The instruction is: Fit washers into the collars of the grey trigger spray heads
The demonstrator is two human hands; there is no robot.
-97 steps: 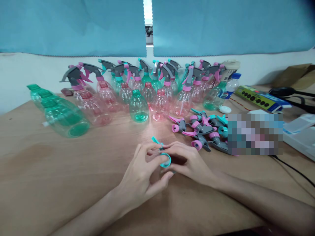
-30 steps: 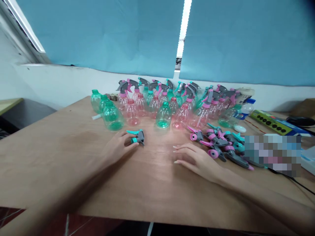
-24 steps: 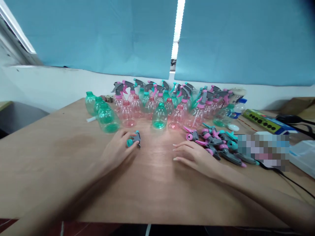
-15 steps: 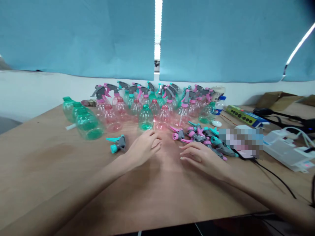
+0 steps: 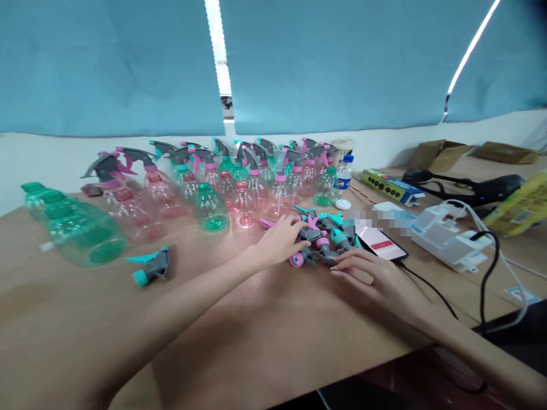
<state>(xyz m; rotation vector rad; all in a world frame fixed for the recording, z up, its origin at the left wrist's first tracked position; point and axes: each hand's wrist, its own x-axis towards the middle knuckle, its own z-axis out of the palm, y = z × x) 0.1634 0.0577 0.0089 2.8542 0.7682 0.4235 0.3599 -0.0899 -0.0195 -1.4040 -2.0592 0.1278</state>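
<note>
My left hand (image 5: 280,244) reaches over the near left side of a pile of grey trigger spray heads (image 5: 323,244) with pink and teal collars. Its thumb and fingers are apart around a grey-and-pink head, with no closed grip showing. At the pile's near right edge is my right hand (image 5: 376,278), fingers loosely bent and apart, holding nothing visible. A single teal-and-grey spray head (image 5: 154,266) lies to the left of my left forearm. Behind the hands stand an open green bottle (image 5: 212,209) and an open pink bottle (image 5: 245,206).
Several bottles with spray heads fitted (image 5: 280,191) stand towards the wall. Open green bottles (image 5: 85,233) are at the left. To the right are a phone (image 5: 384,245), a white plastic box (image 5: 448,236), cables, a power strip box (image 5: 391,187) and a capped drink bottle (image 5: 344,172).
The view has turned to the right. My left hand has moved right, from the bare tabletop onto the pile of spray heads. My right hand stays close beside the pile.
</note>
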